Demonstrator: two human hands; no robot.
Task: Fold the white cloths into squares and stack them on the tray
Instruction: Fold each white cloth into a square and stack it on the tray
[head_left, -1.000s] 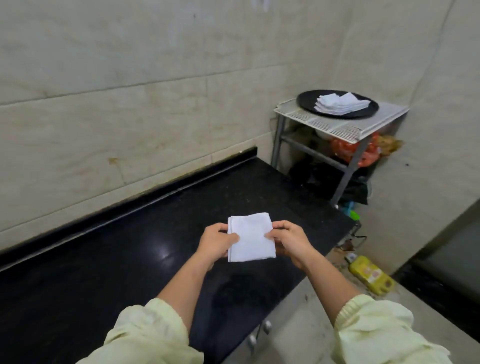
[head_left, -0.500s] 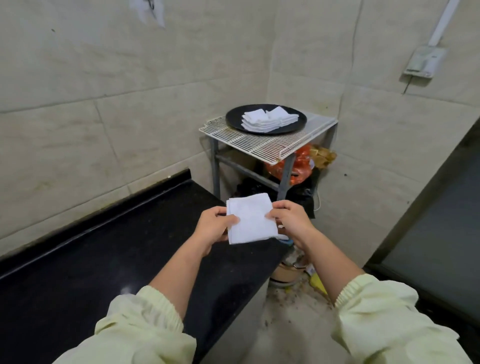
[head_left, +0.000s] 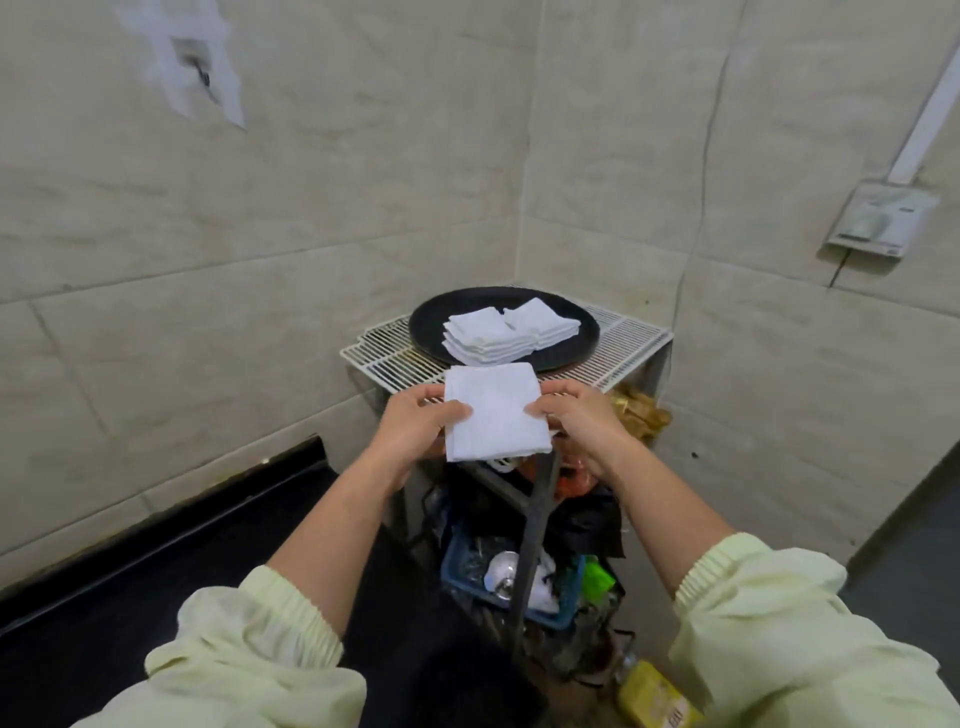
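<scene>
Hands, left hand (head_left: 415, 428) and right hand (head_left: 582, 421), pinch folded cloth (head_left: 496, 413) near tray (head_left: 426, 325).

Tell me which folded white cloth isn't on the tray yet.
The folded cloth pinched between the left hand and right hand, in the air short of the black tray. The other cloths lie stacked on that tray.

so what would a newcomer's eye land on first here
First, the folded white cloth held flat in mid-frame, pinched at its sides by the left hand and the right hand. Just beyond it, a black tray sits on a white wire rack in the corner of the walls. It carries two side-by-side stacks of folded cloths.
</scene>
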